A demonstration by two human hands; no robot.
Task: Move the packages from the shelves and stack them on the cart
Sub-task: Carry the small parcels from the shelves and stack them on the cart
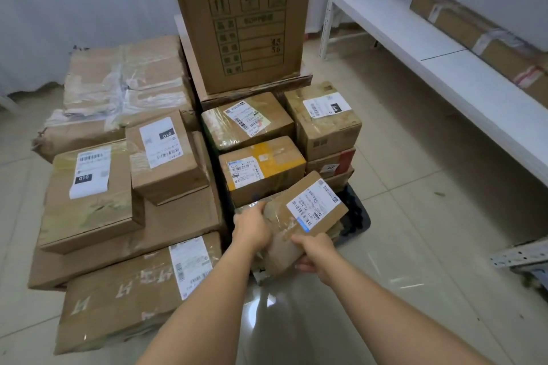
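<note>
Both my hands hold a small brown cardboard package (299,216) with a white shipping label, tilted over the near right corner of the loaded cart. My left hand (252,227) grips its left edge and my right hand (311,252) grips its near bottom corner. The black cart deck (357,216) shows only at that corner. The rest lies hidden under stacked boxes: a tall printed carton (240,18) at the back, labelled small boxes (261,169) in the middle, flat wide boxes (118,290) on the left. One long taped package (480,38) lies on the white shelf (439,68) at right.
The white shelf unit runs along the right side, its metal upright (329,9) near the cart's far corner. A loose metal bracket (519,255) lies on the tiled floor (415,246) at lower right. White walls stand behind the stack.
</note>
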